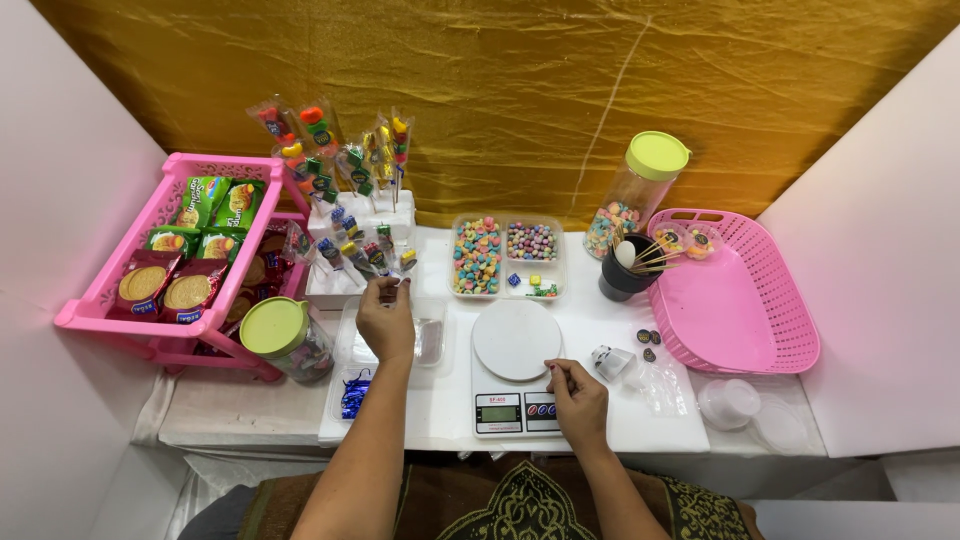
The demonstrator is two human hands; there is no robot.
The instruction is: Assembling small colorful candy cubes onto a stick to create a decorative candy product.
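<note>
Two hands work over a white desk (620,420). A thin candy skewer (398,283) is pinched in the left hand (386,322), whose grip is closed on its lower end; the stick's long axis runs up and away from the person, toward the white stand (362,222) just beyond the fingertips, where other wrapped skewers (340,160) stand upright. So the stand lies straight ahead of the left hand, and that hand is far nearer to it than the other. The right hand (578,398) rests at the near right corner of a white kitchen scale (516,345), fingers curled shut on something small that I cannot make out. Beyond the scale sits a clear divided tray (506,258) of coloured sweets. To the left stand a green-lidded jar (285,338) and a pink rack (150,300) of biscuit packets; to the right, a dark cup (622,278) of sticks, a tall green-lidded jar (640,190) and a pink basket (740,300).
</note>
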